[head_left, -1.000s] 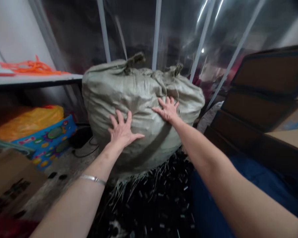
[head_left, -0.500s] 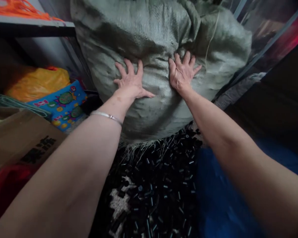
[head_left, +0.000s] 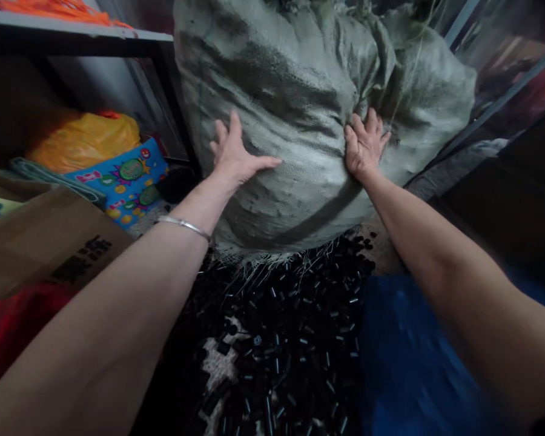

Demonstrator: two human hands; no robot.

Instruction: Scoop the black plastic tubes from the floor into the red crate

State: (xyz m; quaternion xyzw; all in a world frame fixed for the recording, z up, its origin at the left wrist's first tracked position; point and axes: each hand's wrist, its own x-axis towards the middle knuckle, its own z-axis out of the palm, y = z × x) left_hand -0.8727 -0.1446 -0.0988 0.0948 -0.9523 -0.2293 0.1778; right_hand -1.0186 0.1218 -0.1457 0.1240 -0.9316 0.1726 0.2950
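I note my left hand (head_left: 232, 158), splayed and gripping nothing, has shifted leftward across the sack (head_left: 302, 154), far centre beyond black pieces (head_left: 300, 327), leaving my right hand (head_left: 364, 148), flattened against it, apparently bearing more load.

"Was it bright?"
"No, dim; the pale sack (head_left: 300, 175) caught a soft sheen, its folds shadowed."
"Any glare?"
"Only small glints on the black pieces (head_left: 300, 327)."
"Sharp?"
"Hardly. The blue material (head_left: 413, 357) looked smeared, the forearms (head_left: 95, 339) stretched towards the lower corners, and the right edge sank into darkness."
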